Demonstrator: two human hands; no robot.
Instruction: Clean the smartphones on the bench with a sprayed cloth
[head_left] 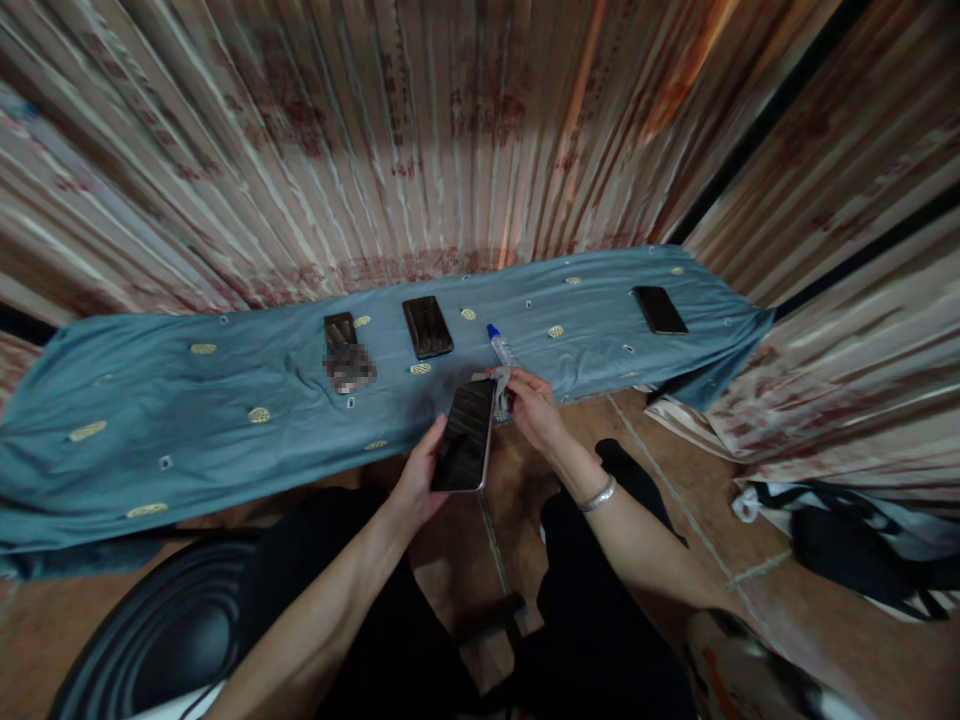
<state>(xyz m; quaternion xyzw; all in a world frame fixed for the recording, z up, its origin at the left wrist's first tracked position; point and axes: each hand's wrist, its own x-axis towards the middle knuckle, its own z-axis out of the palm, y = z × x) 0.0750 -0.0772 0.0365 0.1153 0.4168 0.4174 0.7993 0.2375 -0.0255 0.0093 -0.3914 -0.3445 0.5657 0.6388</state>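
A dark-screened smartphone (465, 436) is tilted in front of me, past the near edge of the cloth-covered table. My left hand (421, 474) grips its left side, thumb along the edge. At the phone's upper right corner, my right hand (529, 402) pinches a crumpled grey cloth (501, 384) against it. Just beyond, a clear bottle with a blue cap (501, 346) lies on the table. Farther off lies a black phone-like slab (428, 327). To its left is a smaller dark device (340, 330), partly covered by a blurred patch.
A blue-green cloth with yellow prints (225, 440) covers the long narrow table. Another dark phone (660, 310) lies at its right end. Pleated curtains (450, 130) hang behind. A black round ridged object (169, 630) is at lower left; dark bags (855, 545) lie on the tiled floor.
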